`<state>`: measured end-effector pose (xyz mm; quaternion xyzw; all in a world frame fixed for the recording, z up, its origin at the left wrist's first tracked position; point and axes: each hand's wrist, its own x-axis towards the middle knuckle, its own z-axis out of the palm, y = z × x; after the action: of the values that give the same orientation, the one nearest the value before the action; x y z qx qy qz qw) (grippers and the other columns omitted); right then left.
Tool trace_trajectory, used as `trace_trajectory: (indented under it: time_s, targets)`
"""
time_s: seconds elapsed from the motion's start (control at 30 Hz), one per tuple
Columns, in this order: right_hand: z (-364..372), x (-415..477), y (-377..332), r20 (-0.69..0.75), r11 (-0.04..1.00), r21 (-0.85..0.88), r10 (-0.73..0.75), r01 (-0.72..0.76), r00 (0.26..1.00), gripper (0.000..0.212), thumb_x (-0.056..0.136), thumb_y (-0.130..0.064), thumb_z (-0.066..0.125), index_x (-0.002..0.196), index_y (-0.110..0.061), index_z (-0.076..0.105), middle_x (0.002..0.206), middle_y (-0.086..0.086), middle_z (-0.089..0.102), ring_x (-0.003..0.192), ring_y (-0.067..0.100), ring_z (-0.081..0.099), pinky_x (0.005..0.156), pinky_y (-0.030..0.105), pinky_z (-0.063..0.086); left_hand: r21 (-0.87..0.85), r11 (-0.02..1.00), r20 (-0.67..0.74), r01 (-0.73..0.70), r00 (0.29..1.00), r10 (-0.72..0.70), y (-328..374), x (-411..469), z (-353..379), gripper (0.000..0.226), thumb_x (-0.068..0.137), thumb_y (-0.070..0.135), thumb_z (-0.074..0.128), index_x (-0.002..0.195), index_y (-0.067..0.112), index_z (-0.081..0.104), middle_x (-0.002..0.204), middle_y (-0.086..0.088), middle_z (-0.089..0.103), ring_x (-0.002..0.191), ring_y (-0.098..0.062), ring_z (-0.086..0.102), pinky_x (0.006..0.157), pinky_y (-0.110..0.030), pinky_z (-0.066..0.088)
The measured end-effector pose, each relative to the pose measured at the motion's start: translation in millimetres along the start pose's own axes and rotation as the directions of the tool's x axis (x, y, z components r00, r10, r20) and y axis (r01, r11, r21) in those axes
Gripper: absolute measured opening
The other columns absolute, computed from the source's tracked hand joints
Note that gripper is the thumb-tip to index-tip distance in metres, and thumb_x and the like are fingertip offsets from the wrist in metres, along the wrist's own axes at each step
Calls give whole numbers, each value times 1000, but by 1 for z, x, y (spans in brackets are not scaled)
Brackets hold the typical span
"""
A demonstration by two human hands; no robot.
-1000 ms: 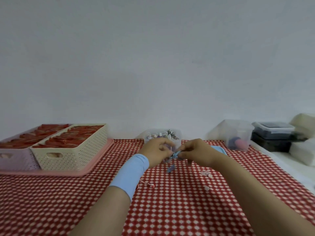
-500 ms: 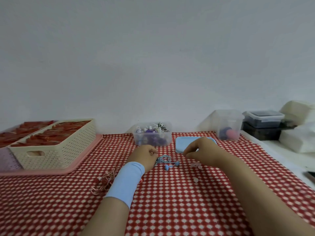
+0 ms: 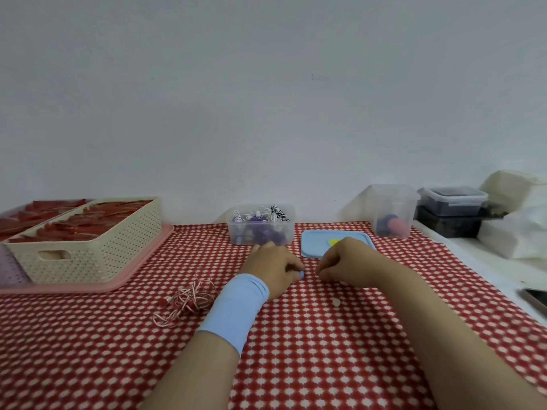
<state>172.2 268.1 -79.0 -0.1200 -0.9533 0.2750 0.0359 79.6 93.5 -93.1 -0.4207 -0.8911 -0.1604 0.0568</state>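
Note:
My left hand point(image 3: 273, 269), with a light blue wristband, rests on the red checked cloth and grips a bunch of blue earphones; only one blue bud point(image 3: 301, 274) pokes out past the fingers. Just to its right, my right hand point(image 3: 346, 263) lies knuckles up with its fingertips curled down onto the cloth, and whatever is under them is hidden. A small pale ear tip point(image 3: 336, 302) lies loose in front of the right hand. Behind the hands stand a clear tub of tangled earphones point(image 3: 260, 233) and its blue lid point(image 3: 313, 242).
A pink-white tangled earphone point(image 3: 185, 301) lies left of my left wrist. A cream basket point(image 3: 88, 255) with red items sits on a pink tray point(image 3: 139, 267) at the left. A clear box point(image 3: 392, 211), dark lidded boxes point(image 3: 453, 202) and a phone point(image 3: 535, 300) are on the right.
Both hands have come down from working together in the air to the cloth. The blue earphones went from between both hands into the left hand alone. The view tilted down.

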Motion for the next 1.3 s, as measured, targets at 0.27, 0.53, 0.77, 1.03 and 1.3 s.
trace_trajectory:
  time_s: [0.27,0.53,0.77,1.03,1.3]
  targets:
    - [-17,-6,11,-137,999,8,43,-42,990,12,91,-26,69,92,-30,81,100,-15,72,94,4,62,86,26,45,-261,964,-75,49,995,-70,-2,-5,4,12,84,35,72,95,34,69,104,10,62,99,-9,58,95,-29,49]
    - [-17,-13,9,57,987,-47,154,-152,986,9,72,-28,89,75,-27,80,81,-8,77,80,12,72,69,24,59,-619,785,-88,31,990,-108,4,-6,11,18,87,26,72,104,31,74,92,13,72,85,3,65,78,-11,46]
    - [-15,-17,1,-118,990,142,32,-15,993,2,83,-22,80,83,-21,82,74,-7,76,60,4,62,58,16,47,-808,583,-27,80,985,-173,-2,-8,8,21,94,17,64,112,22,73,108,7,74,102,-2,66,80,-5,47]
    - [1,-17,-27,-111,666,741,-4,86,994,12,93,-21,69,95,-12,78,85,1,74,61,13,58,45,19,37,-919,391,-50,55,966,-252,-7,-8,9,14,93,27,64,100,31,75,106,11,74,104,-6,67,94,-23,51]
    - [6,-18,-30,-36,573,818,-36,50,999,15,95,-17,66,99,-10,79,92,9,76,60,14,58,47,21,36,-935,350,-19,50,981,-191,-7,-9,10,22,94,29,62,112,23,74,106,7,75,106,-10,68,100,-34,51]
